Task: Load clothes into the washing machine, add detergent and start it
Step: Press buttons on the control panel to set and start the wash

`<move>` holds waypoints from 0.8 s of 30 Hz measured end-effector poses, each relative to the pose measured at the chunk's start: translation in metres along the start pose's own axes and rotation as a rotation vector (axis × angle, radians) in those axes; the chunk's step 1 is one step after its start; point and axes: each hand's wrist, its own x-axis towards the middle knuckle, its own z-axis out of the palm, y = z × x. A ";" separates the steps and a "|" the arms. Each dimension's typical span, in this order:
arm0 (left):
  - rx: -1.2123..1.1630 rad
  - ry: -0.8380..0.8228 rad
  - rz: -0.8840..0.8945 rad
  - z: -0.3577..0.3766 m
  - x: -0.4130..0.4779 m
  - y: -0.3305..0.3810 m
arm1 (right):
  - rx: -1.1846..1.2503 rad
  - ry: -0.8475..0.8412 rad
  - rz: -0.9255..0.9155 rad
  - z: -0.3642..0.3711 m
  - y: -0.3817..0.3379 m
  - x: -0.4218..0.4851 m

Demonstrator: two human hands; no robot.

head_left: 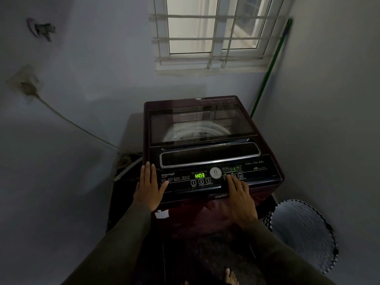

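Note:
A dark maroon top-loading washing machine (207,153) stands in the corner with its glass lid (200,124) down; the white drum rim shows through it. Its front control panel (218,178) is lit, and the green display (199,175) reads "H:03". My left hand (149,187) lies flat, fingers apart, on the panel's left end. My right hand (240,196) reaches to the right part of the panel, its fingertips on the small buttons right of the round silver knob (215,172). Neither hand holds anything. I see no clothes or detergent.
A pale laundry basket (304,233) with a zigzag rim stands on the floor at the right. A green-handled pole (271,66) leans in the corner by the barred window (213,33). A cable (67,120) runs from a wall socket to behind the machine. My bare foot (230,276) is below.

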 end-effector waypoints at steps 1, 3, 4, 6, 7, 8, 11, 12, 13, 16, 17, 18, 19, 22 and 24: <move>0.002 -0.002 -0.001 0.000 0.000 0.000 | -0.012 -0.005 0.005 -0.005 0.002 0.002; 0.011 -0.001 -0.006 0.000 0.000 -0.001 | -0.043 -0.010 0.040 -0.012 0.007 0.004; 0.015 -0.001 -0.005 0.000 0.000 -0.002 | -0.045 -0.002 0.071 -0.014 0.009 0.003; 0.007 -0.002 -0.007 0.000 0.000 -0.001 | -0.054 0.009 0.100 -0.016 0.014 0.001; 0.003 -0.002 -0.008 0.000 0.000 0.000 | -0.062 0.009 0.102 -0.017 0.015 0.000; 0.000 -0.001 -0.006 0.000 -0.001 0.000 | -0.062 0.007 0.109 -0.016 0.016 0.000; -0.011 0.012 0.000 0.001 0.000 -0.001 | -0.039 0.004 0.148 -0.015 0.014 0.000; -0.015 0.018 0.000 0.001 0.000 -0.001 | -0.028 0.003 0.159 -0.014 0.013 0.001; -0.016 0.023 0.000 0.002 0.001 -0.001 | -0.020 0.001 0.166 -0.013 0.012 0.002; -0.014 0.036 0.002 0.003 0.001 -0.002 | -0.015 0.010 0.170 -0.014 0.010 0.004; -0.014 0.036 0.004 0.003 0.002 -0.002 | -0.012 0.016 0.169 -0.015 0.010 0.004; -0.015 0.033 0.005 0.003 0.002 -0.003 | -0.010 0.021 0.166 -0.015 0.011 0.004; -0.017 0.032 0.005 0.003 0.002 -0.003 | -0.010 0.021 0.162 -0.014 0.011 0.003; -0.011 0.027 -0.003 0.003 0.002 -0.003 | -0.016 -0.015 0.165 -0.010 0.011 -0.003; -0.008 0.024 -0.005 0.002 0.002 -0.003 | -0.039 -0.036 0.184 -0.006 0.007 -0.005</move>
